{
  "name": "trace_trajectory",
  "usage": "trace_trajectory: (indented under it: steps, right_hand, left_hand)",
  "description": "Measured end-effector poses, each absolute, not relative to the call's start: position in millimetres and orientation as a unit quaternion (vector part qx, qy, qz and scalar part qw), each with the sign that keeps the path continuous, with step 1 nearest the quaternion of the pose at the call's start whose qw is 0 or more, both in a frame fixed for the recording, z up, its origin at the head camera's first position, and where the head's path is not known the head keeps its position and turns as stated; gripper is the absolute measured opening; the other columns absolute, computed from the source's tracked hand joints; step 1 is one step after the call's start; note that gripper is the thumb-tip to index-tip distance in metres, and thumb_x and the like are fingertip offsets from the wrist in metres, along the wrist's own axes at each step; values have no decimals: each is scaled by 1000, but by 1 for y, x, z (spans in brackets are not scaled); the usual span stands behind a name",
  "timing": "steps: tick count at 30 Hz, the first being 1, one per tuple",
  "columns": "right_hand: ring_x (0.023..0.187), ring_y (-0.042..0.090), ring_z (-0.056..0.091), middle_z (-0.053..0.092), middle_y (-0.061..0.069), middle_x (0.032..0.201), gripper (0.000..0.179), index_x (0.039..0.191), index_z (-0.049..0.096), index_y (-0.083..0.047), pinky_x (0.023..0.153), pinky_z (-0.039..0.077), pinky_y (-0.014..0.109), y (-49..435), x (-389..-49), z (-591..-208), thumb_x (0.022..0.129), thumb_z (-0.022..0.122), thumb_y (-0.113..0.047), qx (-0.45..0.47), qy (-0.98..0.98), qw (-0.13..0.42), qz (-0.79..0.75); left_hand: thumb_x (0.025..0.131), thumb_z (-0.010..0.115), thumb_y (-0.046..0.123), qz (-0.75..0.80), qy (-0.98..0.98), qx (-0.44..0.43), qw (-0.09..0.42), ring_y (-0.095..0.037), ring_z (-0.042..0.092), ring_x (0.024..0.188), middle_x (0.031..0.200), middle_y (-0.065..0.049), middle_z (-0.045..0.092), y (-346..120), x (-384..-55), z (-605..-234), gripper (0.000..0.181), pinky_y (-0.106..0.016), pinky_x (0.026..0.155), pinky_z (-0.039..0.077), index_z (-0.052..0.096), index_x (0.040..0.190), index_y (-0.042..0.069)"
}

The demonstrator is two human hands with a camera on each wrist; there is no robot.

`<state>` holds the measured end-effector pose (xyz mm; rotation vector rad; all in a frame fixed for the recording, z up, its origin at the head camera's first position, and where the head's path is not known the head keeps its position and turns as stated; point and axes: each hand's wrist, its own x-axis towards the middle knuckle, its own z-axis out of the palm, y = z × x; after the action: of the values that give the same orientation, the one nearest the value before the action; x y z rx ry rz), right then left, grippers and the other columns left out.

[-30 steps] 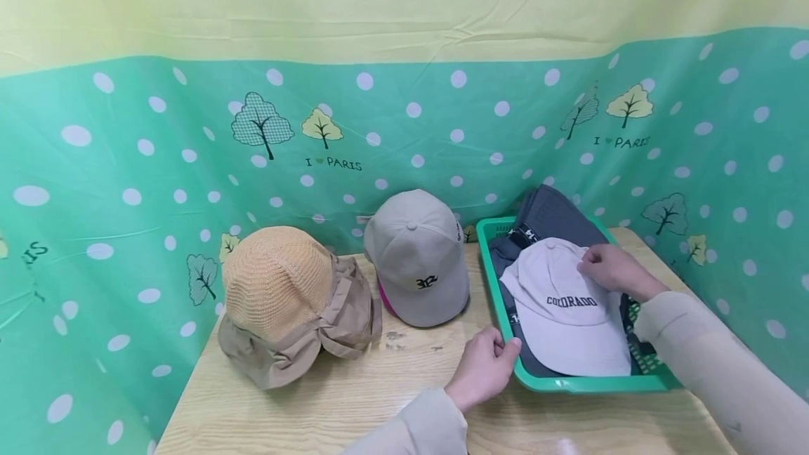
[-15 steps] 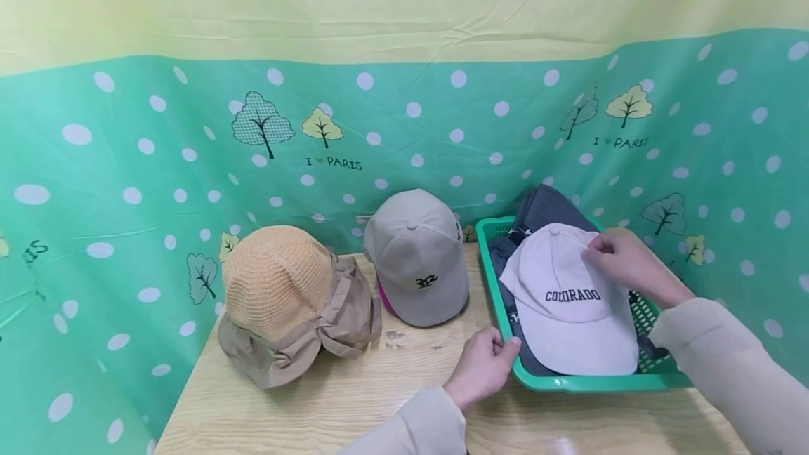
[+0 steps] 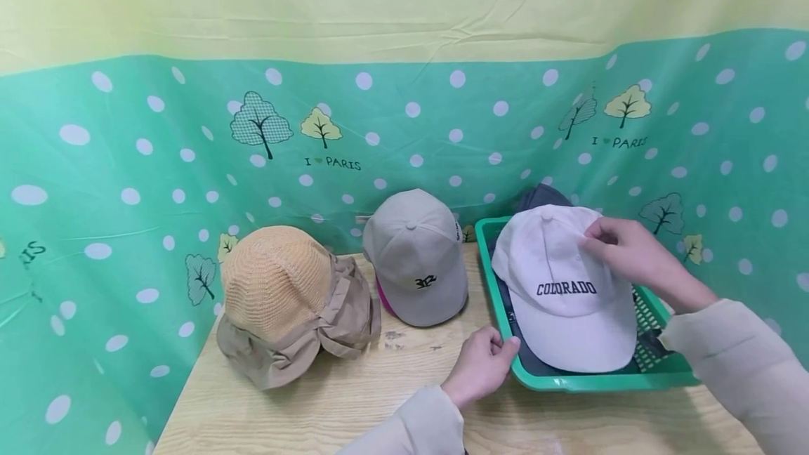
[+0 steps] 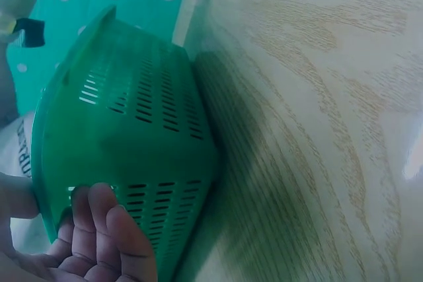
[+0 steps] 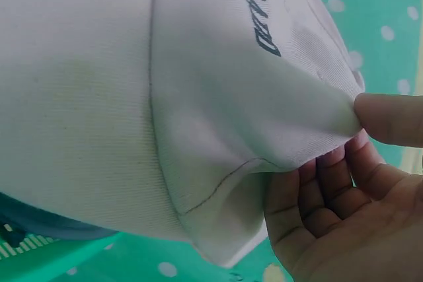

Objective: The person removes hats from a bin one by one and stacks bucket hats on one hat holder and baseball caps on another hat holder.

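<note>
A white baseball cap lettered COLORADO is pinched at its side by my right hand, over the green basket. In the right wrist view the cap's fabric is drawn out between thumb and fingers. My left hand holds the basket's near left corner. In the left wrist view its thumb lies over the rim and the fingers bend against the slotted outer wall. Dark grey fabric shows behind the cap, mostly hidden by it.
On the wooden table, a grey baseball cap stands left of the basket. Farther left is a straw-topped hat with a tan brim and bow. A green dotted cloth hangs behind and along both sides.
My right hand has raised the white cap and brought it slightly left, covering more of the dark fabric and baring more of the basket's right side. The left hand stays put.
</note>
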<state>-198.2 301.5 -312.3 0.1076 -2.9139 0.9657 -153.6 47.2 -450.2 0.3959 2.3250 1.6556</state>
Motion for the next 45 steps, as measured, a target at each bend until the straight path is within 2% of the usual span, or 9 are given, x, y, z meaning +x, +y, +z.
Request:
trace_trajectory:
  steps: [8, 15, 20, 23, 26, 31, 38, 42, 45]
  right_hand:
    - [86, 28, 52, 60, 14, 99, 34, 102, 60, -3, 66, 46, 33, 288, -191, -294, 98, 50, -35, 51, -947, 50, 314]
    - [85, 27, 52, 60, 13, 97, 33, 101, 60, -4, 63, 47, 29, 280, -184, -283, 98, 51, -36, 59, -941, 58, 327]
    - [86, 26, 52, 59, 14, 99, 35, 105, 58, -5, 63, 46, 29, 276, -181, -281, 99, 50, -38, 56, -934, 41, 351]
    - [85, 26, 52, 59, 15, 100, 36, 106, 57, -3, 63, 45, 29, 274, -181, -284, 99, 49, -37, 53, -932, 36, 357]
    - [84, 25, 52, 59, 15, 99, 36, 106, 57, -1, 63, 46, 29, 274, -182, -289, 99, 49, -35, 51, -932, 36, 358]
    - [81, 24, 52, 60, 14, 95, 36, 105, 58, 1, 62, 46, 30, 272, -185, -302, 99, 50, -33, 50, -935, 29, 350]
    - [75, 22, 52, 59, 10, 87, 31, 102, 60, 0, 57, 46, 31, 267, -188, -316, 98, 53, -30, 58, -936, 22, 347]
    - [77, 23, 52, 57, 12, 89, 31, 104, 56, 3, 60, 48, 32, 265, -189, -322, 99, 51, -28, 58, -923, 3, 380]
    - [78, 23, 52, 57, 12, 89, 35, 106, 56, 2, 62, 48, 31, 264, -188, -324, 100, 49, -32, 51, -922, 2, 384]
  left_hand:
    - [95, 57, 35, 572, 802, 120, 122, -9, 48, 63, 74, 3, 51, 45, -157, -448, 25, -24, 57, 42, 55, 90, 11]
    - [95, 55, 41, 577, 801, 137, 77, -6, 52, 76, 88, 4, 52, 42, -161, -446, 39, -23, 70, 46, 53, 108, 4]
    - [96, 56, 31, 612, 772, 169, 18, -6, 52, 83, 93, 4, 53, 41, -166, -444, 29, -23, 76, 47, 55, 109, 4]
    - [96, 55, 22, 647, 740, 187, 3, -6, 52, 83, 93, 3, 55, 39, -168, -442, 20, -23, 76, 47, 55, 106, 5]
    - [96, 55, 16, 689, 699, 190, 30, -8, 54, 74, 88, 0, 58, 36, -170, -440, 17, -22, 65, 49, 54, 106, 2]
    - [94, 56, 7, 741, 636, 187, 103, -14, 53, 54, 78, -5, 63, 28, -171, -440, 16, -30, 48, 49, 50, 107, -1]
    - [94, 53, 0, 778, 591, 157, 146, -14, 65, 78, 90, -16, 67, 18, -171, -440, 13, -26, 71, 53, 50, 107, -4]
    - [94, 52, -1, 785, 580, 154, 151, -16, 66, 81, 94, -19, 67, 13, -172, -439, 13, -28, 73, 54, 49, 107, -4]
    - [94, 52, -1, 791, 572, 158, 149, -17, 66, 82, 95, -18, 67, 10, -173, -437, 15, -29, 74, 55, 49, 109, -4]
